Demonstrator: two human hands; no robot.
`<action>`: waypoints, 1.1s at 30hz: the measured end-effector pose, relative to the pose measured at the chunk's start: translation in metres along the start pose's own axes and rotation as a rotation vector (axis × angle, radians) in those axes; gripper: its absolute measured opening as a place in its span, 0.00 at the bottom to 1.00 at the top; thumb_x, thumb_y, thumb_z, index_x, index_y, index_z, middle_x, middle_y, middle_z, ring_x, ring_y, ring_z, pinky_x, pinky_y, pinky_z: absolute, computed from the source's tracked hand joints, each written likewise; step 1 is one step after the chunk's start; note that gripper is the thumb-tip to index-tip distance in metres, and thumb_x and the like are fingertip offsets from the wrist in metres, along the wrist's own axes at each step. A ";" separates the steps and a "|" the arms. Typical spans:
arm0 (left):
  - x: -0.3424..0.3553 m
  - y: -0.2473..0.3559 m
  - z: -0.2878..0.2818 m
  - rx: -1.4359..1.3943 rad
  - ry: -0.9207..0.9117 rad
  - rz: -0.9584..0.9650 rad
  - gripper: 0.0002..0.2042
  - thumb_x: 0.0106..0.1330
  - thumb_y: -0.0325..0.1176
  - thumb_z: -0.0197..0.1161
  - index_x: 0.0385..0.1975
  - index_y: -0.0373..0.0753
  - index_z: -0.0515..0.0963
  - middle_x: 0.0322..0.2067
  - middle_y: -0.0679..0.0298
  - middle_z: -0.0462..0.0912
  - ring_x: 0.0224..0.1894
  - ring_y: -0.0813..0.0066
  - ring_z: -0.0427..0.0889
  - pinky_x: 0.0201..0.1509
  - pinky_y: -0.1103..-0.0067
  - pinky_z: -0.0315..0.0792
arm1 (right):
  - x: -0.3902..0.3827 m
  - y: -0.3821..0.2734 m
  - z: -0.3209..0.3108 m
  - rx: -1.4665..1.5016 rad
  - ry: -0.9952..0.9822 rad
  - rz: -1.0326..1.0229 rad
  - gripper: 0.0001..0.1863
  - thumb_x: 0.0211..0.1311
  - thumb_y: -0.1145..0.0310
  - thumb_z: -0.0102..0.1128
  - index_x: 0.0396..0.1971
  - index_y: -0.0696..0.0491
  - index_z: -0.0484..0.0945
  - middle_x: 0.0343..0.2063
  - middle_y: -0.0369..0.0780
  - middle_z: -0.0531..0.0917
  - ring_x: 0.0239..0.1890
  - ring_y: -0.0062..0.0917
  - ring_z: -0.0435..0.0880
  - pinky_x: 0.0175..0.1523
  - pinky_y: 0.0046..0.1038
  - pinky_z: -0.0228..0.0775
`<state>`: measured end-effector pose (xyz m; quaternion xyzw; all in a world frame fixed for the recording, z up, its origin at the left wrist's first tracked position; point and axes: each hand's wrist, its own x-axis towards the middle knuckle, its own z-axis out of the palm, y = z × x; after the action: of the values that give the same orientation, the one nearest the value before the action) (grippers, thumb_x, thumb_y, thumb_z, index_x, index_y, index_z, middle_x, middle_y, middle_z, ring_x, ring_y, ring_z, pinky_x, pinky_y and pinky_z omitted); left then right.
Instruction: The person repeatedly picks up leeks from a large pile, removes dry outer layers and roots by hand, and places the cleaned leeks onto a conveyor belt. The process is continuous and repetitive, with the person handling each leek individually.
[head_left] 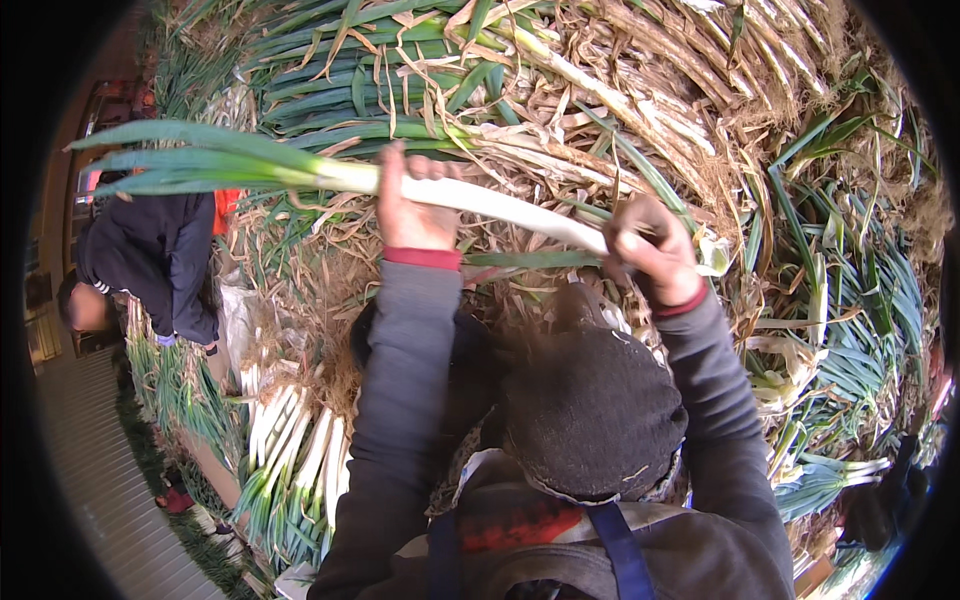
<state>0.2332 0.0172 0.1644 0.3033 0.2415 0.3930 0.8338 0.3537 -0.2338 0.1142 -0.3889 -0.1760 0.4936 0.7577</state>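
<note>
A long green onion (pixel 510 208), white-stalked with green leaves, lies across in front of me, its leaf end to the left. My left hand (pixel 418 208) is wrapped round the upper part of the white stalk, near where the green begins. At the root end, my right hand (pixel 655 245) is closed with its fingers curled in; the tip of the stalk is hidden there. A flat green leaf strip (pixel 530 260) runs below the stalk toward my right hand; whether I hold it I cannot tell.
Untrimmed onions with dry husks and roots (pixel 640 100) are heaped beyond my hands. Cleaned white-stalked onions (pixel 300 450) lie at the lower left, and loose green leaves (pixel 870 330) pile up at the right. Another person in dark clothes (pixel 150 260) bends over at the left.
</note>
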 end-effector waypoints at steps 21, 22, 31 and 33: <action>0.000 0.059 0.023 0.401 0.182 0.161 0.08 0.62 0.39 0.56 0.28 0.43 0.70 0.14 0.72 0.68 0.16 0.77 0.67 0.29 0.75 0.69 | 0.083 -0.004 0.049 -1.145 -0.492 -0.039 0.25 0.53 0.65 0.61 0.51 0.59 0.70 0.33 0.51 0.82 0.34 0.38 0.83 0.46 0.34 0.76; 0.003 0.051 0.021 0.099 0.245 -0.128 0.08 0.62 0.39 0.55 0.27 0.44 0.67 0.12 0.73 0.66 0.14 0.77 0.64 0.24 0.76 0.66 | 0.091 0.006 0.060 -1.021 -0.534 -0.027 0.26 0.54 0.63 0.61 0.51 0.61 0.69 0.35 0.52 0.82 0.36 0.38 0.83 0.48 0.34 0.75; 0.043 0.073 -0.080 0.056 0.451 -0.110 0.09 0.59 0.39 0.54 0.21 0.46 0.65 0.08 0.79 0.54 0.10 0.83 0.56 0.18 0.78 0.60 | -0.059 0.018 -0.085 -0.753 0.135 0.364 0.19 0.60 0.58 0.56 0.42 0.59 0.76 0.32 0.40 0.79 0.37 0.23 0.76 0.44 0.26 0.68; 0.042 0.061 -0.076 0.132 0.424 -0.062 0.09 0.57 0.40 0.55 0.20 0.47 0.65 0.08 0.78 0.55 0.10 0.81 0.57 0.19 0.77 0.60 | -0.104 0.041 -0.125 -0.802 0.363 0.365 0.18 0.60 0.54 0.57 0.32 0.56 0.76 0.19 0.31 0.71 0.22 0.15 0.65 0.28 0.19 0.58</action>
<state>0.1772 0.1057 0.1468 0.2602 0.4458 0.4056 0.7544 0.3631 -0.3697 0.0153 -0.7553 -0.1461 0.4359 0.4672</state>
